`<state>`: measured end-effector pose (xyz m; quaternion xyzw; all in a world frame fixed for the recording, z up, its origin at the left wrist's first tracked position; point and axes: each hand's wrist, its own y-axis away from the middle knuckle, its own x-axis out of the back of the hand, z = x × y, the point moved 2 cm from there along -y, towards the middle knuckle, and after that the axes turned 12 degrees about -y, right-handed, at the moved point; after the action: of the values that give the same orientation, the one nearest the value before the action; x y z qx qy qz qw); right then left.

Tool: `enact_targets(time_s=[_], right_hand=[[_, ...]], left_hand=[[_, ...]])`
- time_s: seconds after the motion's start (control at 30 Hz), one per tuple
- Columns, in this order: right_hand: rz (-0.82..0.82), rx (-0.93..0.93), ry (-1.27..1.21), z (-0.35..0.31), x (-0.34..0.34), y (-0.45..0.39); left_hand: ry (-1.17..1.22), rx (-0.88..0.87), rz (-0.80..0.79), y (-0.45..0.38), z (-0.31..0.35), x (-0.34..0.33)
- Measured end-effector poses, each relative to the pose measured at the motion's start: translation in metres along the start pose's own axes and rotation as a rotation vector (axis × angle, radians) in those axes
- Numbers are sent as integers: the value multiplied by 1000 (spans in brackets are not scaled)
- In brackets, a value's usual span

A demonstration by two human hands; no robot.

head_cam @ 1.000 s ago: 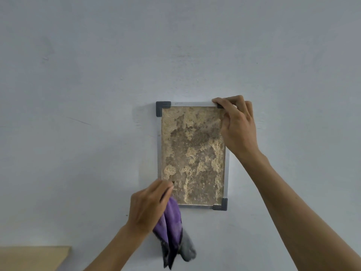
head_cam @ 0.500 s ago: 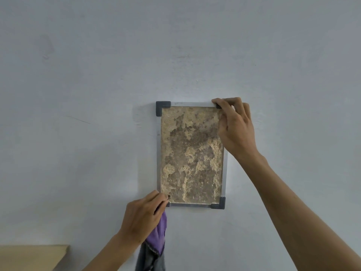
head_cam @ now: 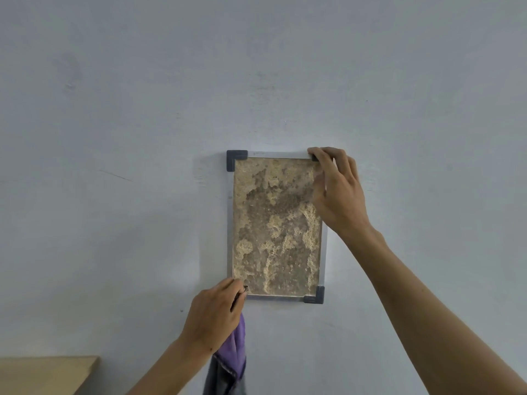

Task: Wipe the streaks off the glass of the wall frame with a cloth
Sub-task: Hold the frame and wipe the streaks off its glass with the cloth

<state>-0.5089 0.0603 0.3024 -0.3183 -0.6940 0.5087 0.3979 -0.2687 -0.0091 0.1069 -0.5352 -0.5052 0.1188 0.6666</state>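
A picture frame hangs upright on a pale grey-blue wall, its long sides vertical, with dark corner pieces showing at its upper left and lower right. Behind the glass sits a mottled tan and brown surface, patchy all over. The right hand is at the frame's upper right corner: the fingers curl over the top edge there and the thumb lies along the right side of the glass, so the hand grips that corner and covers its dark piece. The left hand is at the frame's lower left corner, fingers curled, their tips touching the bottom edge of the frame where the corner piece is hidden behind them. That hand holds a cloth, which hangs straight down below the frame from under the palm; the upper part of the cloth is purple and the lower part dark grey, running out of the bottom of the view. Whether any of the cloth lies against the glass cannot be told, since the fingers cover that spot. Far below and to the left of the frame, the corner of a light wooden surface shows against the wall.
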Motion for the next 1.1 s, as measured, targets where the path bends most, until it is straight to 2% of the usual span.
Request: enact_targets(time_s=[0.1,0.37,0.57,0.77,0.97,1.1], right_hand=[[-10,1,9,0,1,-1],[0,13,14,0,0,0],[12,19,10,3,-2,0],[54,31,-10,7,-7,0],[57,42,-27,8,-5,0],[60,44,-26,8,-6,0]], left_hand=[[18,-42,-9,2,-2,-2],[-111,-260,58,7,7,-7],[131,-24,93,19,16,-23],[68,-69,71,14,22,-18],[-2,-21,137,19,16,-13],[-12,-36,116,19,21,-18]])
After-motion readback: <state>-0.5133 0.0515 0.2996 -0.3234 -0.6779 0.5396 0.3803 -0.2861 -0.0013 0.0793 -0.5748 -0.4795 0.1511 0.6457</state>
